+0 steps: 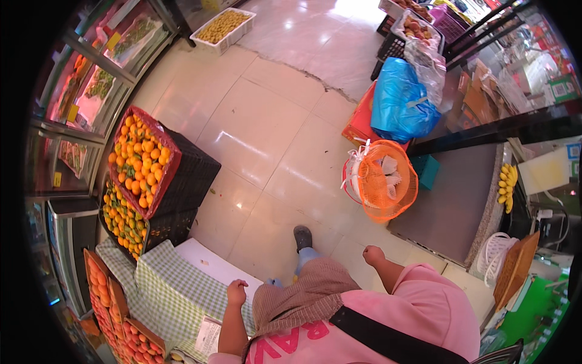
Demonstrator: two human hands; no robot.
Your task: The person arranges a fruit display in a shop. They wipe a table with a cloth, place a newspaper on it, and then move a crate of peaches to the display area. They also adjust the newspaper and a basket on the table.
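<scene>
My left hand hangs beside my hip with its fingers curled, and I see nothing in it. It is nearest to a green-and-white checked cloth draped over a stand, beside a white board. My right hand is loosely closed on the other side, held out over the tiled floor, with nothing visible in it. Ahead of that hand stands a bin with an orange mesh bag around its top and white foam fruit nets inside. One dark boot is forward on the floor.
At left, black crates hold oranges and green-tinged citrus, near a glass display case and boxed red fruit. A blue plastic bag rests on a red box. Bananas lie on the right counter.
</scene>
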